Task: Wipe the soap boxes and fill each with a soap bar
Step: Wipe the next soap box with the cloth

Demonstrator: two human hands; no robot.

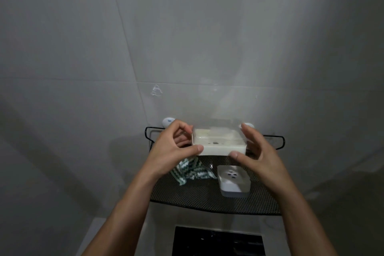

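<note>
I see a mesh shelf point(207, 197) fixed to the tiled wall point(83, 48). Above its back part, my left hand point(172, 149) and right hand point(257, 151) hold one soap box point(220, 143) between them, left hand at its left end, right hand at its right end. On the shelf, the cloth point(191, 170) lies at the left under my left hand, and a second soap box point(232, 181) lies right of the cloth, in front of the held one.
</note>
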